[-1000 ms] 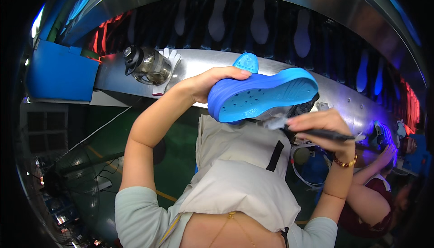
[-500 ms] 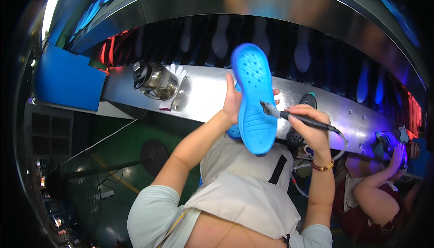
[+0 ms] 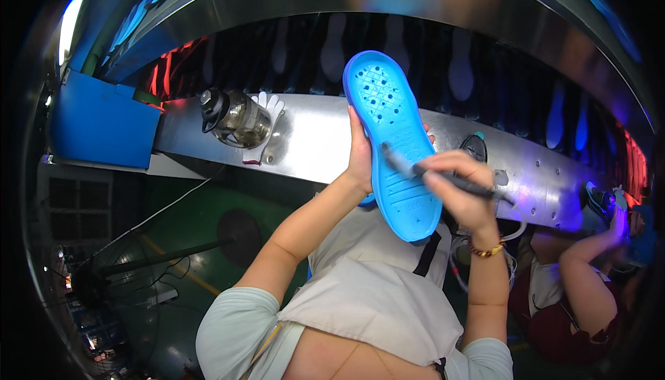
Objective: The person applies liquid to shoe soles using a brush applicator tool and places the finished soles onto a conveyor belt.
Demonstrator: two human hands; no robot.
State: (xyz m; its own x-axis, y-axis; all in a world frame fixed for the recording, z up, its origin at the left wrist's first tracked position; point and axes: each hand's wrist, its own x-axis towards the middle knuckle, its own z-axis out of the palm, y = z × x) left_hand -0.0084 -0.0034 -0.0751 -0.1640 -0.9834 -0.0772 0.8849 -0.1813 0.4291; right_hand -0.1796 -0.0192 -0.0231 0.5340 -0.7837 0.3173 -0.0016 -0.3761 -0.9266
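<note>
A bright blue shoe sole (image 3: 410, 207) stands tilted up in front of me, its inner face with holes and ridges toward me. My left hand (image 3: 359, 155) grips it from behind, thumb along the left edge and fingertips showing past the right edge. In my right hand (image 3: 465, 187) is a brush (image 3: 400, 163) with a black handle and a pale tube at its rear end. Its blurred bristles lie over the middle of the sole, apparently touching it. Below the sole, near my lap, part of another blue piece (image 3: 367, 200) shows.
A metal bench (image 3: 312, 134) runs across, bearing a clear jug with a black lid (image 3: 235, 118), a white glove (image 3: 269, 106) and a dark sole (image 3: 474, 146). Behind it, soles line a dark conveyor (image 3: 305, 54). A blue box (image 3: 100, 124) stands left; a co-worker's arm (image 3: 589, 259) is right.
The brush has moved left and slightly up across the sole. The sole has shifted a little and leans more to the left at its top, and the right hand has followed.
</note>
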